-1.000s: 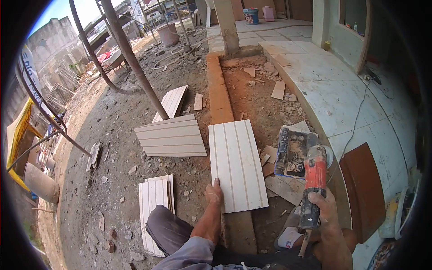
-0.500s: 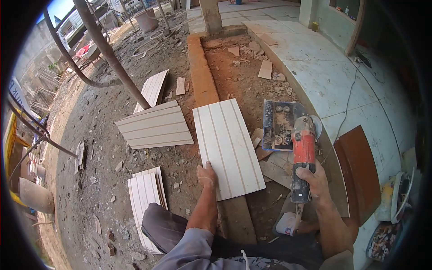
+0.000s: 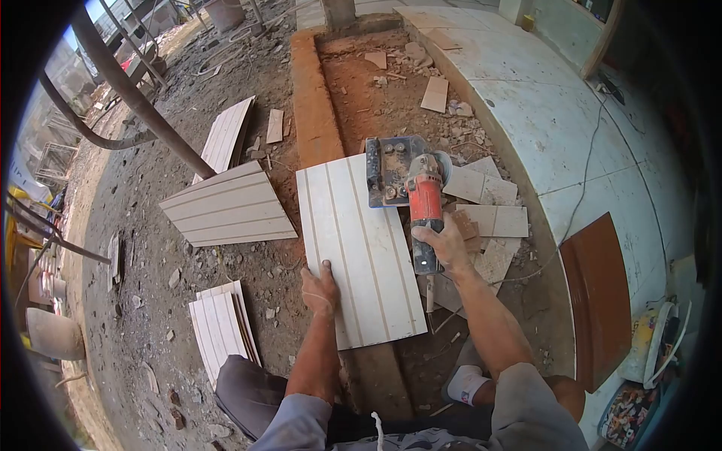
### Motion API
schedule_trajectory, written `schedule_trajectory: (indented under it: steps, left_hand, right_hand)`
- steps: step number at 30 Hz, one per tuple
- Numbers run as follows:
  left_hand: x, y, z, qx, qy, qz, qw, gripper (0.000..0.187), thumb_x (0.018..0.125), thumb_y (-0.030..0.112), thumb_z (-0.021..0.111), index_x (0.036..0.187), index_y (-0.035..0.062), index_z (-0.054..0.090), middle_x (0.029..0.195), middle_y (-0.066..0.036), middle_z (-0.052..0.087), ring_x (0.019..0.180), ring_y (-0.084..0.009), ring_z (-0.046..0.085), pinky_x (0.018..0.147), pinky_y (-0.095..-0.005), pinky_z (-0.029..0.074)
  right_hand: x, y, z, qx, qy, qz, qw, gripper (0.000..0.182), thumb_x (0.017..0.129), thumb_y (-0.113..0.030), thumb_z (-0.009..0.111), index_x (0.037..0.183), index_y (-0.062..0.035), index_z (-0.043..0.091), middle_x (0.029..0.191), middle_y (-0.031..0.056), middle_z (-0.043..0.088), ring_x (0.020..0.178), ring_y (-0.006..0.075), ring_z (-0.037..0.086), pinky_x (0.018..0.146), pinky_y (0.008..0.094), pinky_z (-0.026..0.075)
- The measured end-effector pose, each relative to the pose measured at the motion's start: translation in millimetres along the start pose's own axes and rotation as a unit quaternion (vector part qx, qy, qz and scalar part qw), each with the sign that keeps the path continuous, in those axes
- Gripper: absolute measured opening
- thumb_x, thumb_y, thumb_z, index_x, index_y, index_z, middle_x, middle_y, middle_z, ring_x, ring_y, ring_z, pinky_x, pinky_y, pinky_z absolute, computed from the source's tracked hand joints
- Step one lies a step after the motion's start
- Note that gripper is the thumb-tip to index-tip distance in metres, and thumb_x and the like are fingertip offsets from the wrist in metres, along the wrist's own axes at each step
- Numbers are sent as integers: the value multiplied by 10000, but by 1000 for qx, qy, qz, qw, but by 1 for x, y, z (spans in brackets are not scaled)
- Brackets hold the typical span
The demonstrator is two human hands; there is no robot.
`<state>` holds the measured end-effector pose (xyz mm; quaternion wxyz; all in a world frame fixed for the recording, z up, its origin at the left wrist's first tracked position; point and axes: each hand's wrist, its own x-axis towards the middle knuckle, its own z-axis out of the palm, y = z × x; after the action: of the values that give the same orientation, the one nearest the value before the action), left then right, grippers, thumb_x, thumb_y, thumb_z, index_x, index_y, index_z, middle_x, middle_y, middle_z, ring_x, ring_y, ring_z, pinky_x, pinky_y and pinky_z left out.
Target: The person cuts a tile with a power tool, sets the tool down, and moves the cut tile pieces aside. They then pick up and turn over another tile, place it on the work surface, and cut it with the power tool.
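I have the angle grinder just right of the grooved tile's right edge, its long axis running almost straight away from the body: the head and pale disc at the far end, the black tail toward me. A dark base plate sits at its head and overlaps the far right corner of the grooved tile; I can't tell whether they touch. That tile lies along the low ledge, long axis running away from me, far end slanting slightly left, its four visible grooves lengthwise. I count one grinder, one plate, one tile in hand, two panels by the slanting pole, a stack of at least two near the left knee, and one brown panel at right. My right hand is wrapped around the grinder's black grip, thumb across the top, forearm angled forward and left. My left hand grasps the tile's left edge, thumb on top, other fingertips hidden, forearm reaching nearly straight forward.
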<state>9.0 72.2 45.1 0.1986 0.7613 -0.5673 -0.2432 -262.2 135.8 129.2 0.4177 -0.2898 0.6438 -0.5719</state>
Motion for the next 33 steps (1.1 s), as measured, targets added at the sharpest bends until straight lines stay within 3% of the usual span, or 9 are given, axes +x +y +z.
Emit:
schedule_trajectory:
  steps: [2,5,6,12,20,25,33]
  left_hand:
    - [-1,1,1,-1,11,4,1000,573,910,522,586,1126,-6,535,998,-293,667,949,-486,635,818,-536,482]
    - [-2,3,4,4,30,7,1000,585,914,522,583,1149,-11,536,1008,-290,667,955,-485,632,823,-531,479]
    - [-2,3,3,10,30,6,999,585,914,522,583,1149,-11,536,1008,-290,667,955,-485,632,823,-531,479]
    - [-2,4,4,-5,31,17,999,568,928,505,578,1162,-12,541,1022,-280,668,961,-474,635,831,-520,480]
    - [-2,5,7,31,25,-1,999,685,932,525,564,1308,-44,499,1137,-300,641,1046,-462,624,901,-493,483]
    - [-2,4,10,34,24,-12,999,671,929,530,561,1287,-35,518,1121,-304,645,1050,-463,624,907,-496,477]
    - [-4,7,10,30,29,-1,999,673,933,530,552,1303,-31,511,1132,-306,645,1066,-460,623,913,-493,475]
  right_hand:
    - [27,29,6,-47,6,-20,999,633,702,-358,833,1079,52,531,889,110,633,728,172,630,643,313,524]
    - [42,10,17,-88,-6,16,996,647,697,-385,829,1063,61,536,874,120,629,738,180,628,652,321,522]
    - [59,36,19,-39,-13,2,999,650,693,-388,829,1053,69,538,866,129,627,743,192,626,668,331,523]
    - [100,48,21,-49,-37,-3,998,658,688,-398,825,1047,79,548,904,148,637,777,200,630,694,331,522]
    - [140,56,25,-39,-58,2,998,648,687,-375,821,1064,79,553,932,145,631,793,192,625,699,319,520]
    - [152,53,28,20,-91,34,995,646,685,-364,822,1077,74,554,942,130,629,789,173,622,694,311,520]
    - [163,41,30,-17,-103,57,993,713,656,-360,834,1133,92,557,963,150,641,820,198,636,730,323,524]
